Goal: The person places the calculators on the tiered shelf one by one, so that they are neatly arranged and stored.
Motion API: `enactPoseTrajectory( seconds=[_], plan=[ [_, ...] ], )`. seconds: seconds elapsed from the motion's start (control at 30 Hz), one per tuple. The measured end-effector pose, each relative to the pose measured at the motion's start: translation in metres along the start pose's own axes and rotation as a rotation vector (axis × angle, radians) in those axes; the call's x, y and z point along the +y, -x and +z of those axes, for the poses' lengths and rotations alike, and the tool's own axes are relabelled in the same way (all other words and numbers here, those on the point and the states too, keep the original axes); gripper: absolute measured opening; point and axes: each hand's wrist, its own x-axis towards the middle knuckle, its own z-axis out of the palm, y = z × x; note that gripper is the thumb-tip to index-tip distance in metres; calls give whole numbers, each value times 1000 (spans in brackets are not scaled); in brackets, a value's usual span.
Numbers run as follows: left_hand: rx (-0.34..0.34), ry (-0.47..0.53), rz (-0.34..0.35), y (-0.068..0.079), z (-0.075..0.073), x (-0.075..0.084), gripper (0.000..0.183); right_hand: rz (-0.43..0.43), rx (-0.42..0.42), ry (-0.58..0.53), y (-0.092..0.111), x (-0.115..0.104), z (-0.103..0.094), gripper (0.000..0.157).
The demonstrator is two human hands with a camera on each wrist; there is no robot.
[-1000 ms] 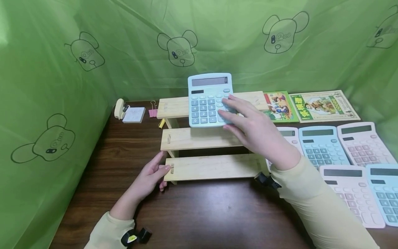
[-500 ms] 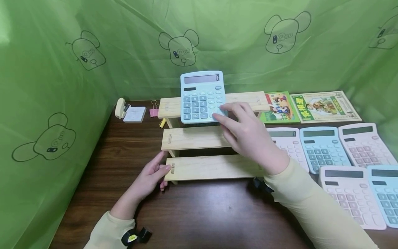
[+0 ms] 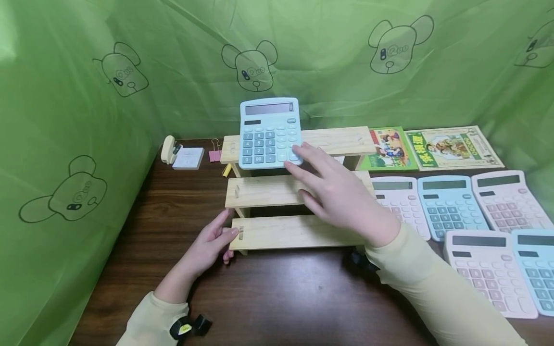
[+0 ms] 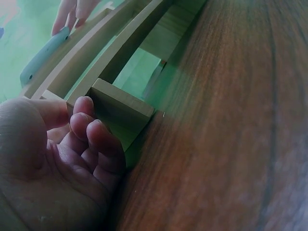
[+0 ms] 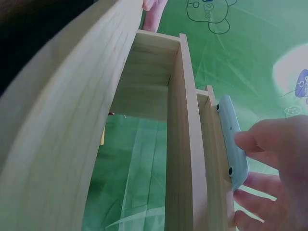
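Observation:
In the head view a light-blue calculator (image 3: 270, 134) leans face-out on the top board of a three-step wooden rack (image 3: 298, 233). My right hand (image 3: 342, 194) lies against its lower right corner, fairly straight fingertips over the keys. The right wrist view shows the calculator's bottom edge (image 5: 233, 144) with small black feet, and my fingers (image 5: 257, 137) along it. My left hand (image 3: 207, 245) holds the left end of the lowest board, thumb on top. In the left wrist view its other fingers (image 4: 103, 137) curl beside the rack's leg.
Pink and blue calculators (image 3: 450, 206) lie in two rows at right. Behind them are two picture books (image 3: 452, 148). A notepad (image 3: 188, 158), a cream stapler-like object (image 3: 168, 150), a pink binder clip (image 3: 215, 154) and a yellow item (image 3: 227, 170) sit at back left. Green cloth (image 3: 320, 62) surrounds the table.
The light-blue calculator has slid left along the top board, with my right hand moving left alongside it. My left hand has stayed at the rack's left end.

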Motion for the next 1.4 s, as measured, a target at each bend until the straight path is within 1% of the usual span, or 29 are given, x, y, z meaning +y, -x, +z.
enactPoseTrajectory(
  seconds=[0.1, 0.27, 0.5, 0.67, 0.77, 0.97, 1.17, 1.27, 1.4],
  plan=[
    [2, -4, 0, -1, 1, 1, 68, 0, -44, 27, 0, -2, 1, 67],
    [3, -15, 6, -3, 2, 2, 68, 26, -125, 93, 2, -4, 4, 80],
    [7, -7, 9, -2, 3, 1, 66, 39, -173, 119, 6, -4, 3, 87],
    [6, -2, 24, -1, 5, 1, 65, 87, -205, 130, 13, -2, -6, 92],
    [7, -6, 22, -2, 5, 2, 66, 124, -201, 140, 22, 2, -13, 92],
    [31, -14, 8, -5, 2, 3, 67, 186, -174, 199, 43, 11, -25, 89],
    [22, -18, -24, -2, 0, 0, 67, 241, -185, 226, 64, 16, -35, 89],
    [28, -7, -23, 0, 0, -1, 67, 247, -179, 219, 73, 18, -39, 87],
    [35, -2, -15, 1, -1, -1, 68, 230, -136, 183, 81, 21, -44, 81]
  ],
)
